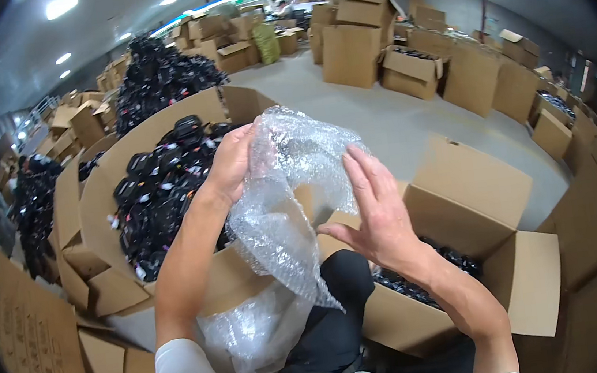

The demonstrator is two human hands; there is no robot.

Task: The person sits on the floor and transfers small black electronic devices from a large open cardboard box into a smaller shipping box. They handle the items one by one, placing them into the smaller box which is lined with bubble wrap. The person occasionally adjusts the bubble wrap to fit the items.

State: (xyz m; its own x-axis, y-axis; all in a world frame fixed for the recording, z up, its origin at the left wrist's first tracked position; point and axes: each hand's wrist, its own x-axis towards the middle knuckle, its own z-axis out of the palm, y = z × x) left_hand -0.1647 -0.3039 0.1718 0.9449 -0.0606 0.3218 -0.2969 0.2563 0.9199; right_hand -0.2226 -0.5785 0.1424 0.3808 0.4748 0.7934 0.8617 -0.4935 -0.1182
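Observation:
A crumpled sheet of clear bubble wrap (308, 145) hangs in front of me, above my knees. My left hand (231, 163) is closed on its upper left edge. My right hand (384, 213) is at the sheet's right side, with fingers stretched out and thumb apart. Its fingertips are close to the wrap; whether they touch it I cannot tell. More clear plastic wrap (256, 331) lies lower down by my left leg. To my right stands an open cardboard box (405, 318) with black items inside, partly hidden by my right forearm.
At left, a large cardboard bin (103, 183) holds a heap of black items (159, 195). Behind it rises a tall pile of black items (161, 80). Cardboard boxes (353, 51) line the back and right. A yellow-green sack (266, 43) stands beyond the grey floor (349, 111).

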